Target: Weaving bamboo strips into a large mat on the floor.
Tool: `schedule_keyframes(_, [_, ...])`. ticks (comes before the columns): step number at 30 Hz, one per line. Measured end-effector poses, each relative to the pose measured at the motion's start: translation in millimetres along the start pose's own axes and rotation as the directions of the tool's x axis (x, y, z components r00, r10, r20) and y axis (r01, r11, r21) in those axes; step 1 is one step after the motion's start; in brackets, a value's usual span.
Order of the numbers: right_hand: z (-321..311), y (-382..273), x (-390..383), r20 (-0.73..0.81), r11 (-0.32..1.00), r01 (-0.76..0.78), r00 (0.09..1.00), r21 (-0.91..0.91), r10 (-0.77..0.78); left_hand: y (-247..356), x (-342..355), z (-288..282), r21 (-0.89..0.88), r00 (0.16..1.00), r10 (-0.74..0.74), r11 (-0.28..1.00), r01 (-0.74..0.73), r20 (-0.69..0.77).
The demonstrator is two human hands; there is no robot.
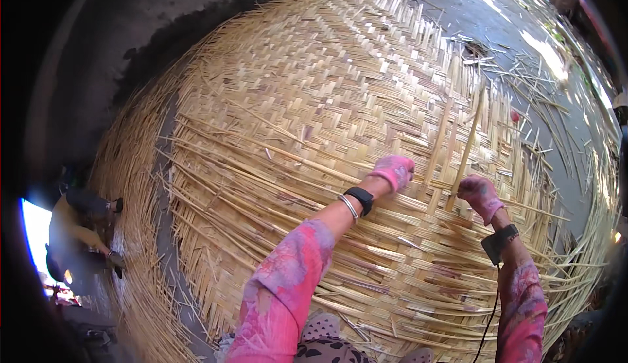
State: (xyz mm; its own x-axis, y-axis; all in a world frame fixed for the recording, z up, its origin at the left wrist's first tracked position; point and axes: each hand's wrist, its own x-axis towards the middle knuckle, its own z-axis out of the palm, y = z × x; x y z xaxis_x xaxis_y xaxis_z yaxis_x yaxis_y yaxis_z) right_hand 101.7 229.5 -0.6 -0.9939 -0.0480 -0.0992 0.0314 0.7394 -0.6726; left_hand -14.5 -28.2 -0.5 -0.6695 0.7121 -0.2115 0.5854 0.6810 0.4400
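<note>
A large woven mat of split bamboo-like strips [307, 82] fills the ground, with long loose strips across its lower part. My left hand [394, 172], in a pink glove, is curled low over the weave; what its fingers hold, if anything, is hidden. To its right, my right hand [478, 195], also pink-gloved, is closed at the lower part of an upright pale strip [473, 134] that lies over the weave. My wrists carry a watch, a bangle and a dark device with a cable.
At the left, another person [88, 225] bends over a separate pile of strips [127, 160], a dark-gloved hand low. Grey ground [441, 3] with scattered scraps borders the mat at upper right. A small red object [515, 116] lies near the right edge. My shoes show at the bottom.
</note>
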Motion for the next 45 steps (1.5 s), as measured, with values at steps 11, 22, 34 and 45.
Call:
schedule_keyframes(11, [-20,-24,-20,-0.074,0.753,0.213,0.942,-0.622,-0.327,12,21,15,-0.32,0.981,-0.018,0.944,0.081,0.195])
schedule_keyframes(22, [-11,-21,-9,-0.046,0.855,0.073,0.993,-0.514,-0.112,-36,15,39,-0.488,0.997,0.045,0.87,-0.068,-0.058])
schedule_keyframes(34, [-37,-26,3,0.071,0.949,-0.234,0.965,-0.213,0.253,-10,1,-5,-0.091,0.983,0.139,0.985,-0.15,-0.119])
schedule_keyframes(45, [-28,-2,10,0.237,0.905,-0.338,0.886,-0.259,0.399,-6,18,9,-0.264,1.0,0.001,0.965,0.005,0.022])
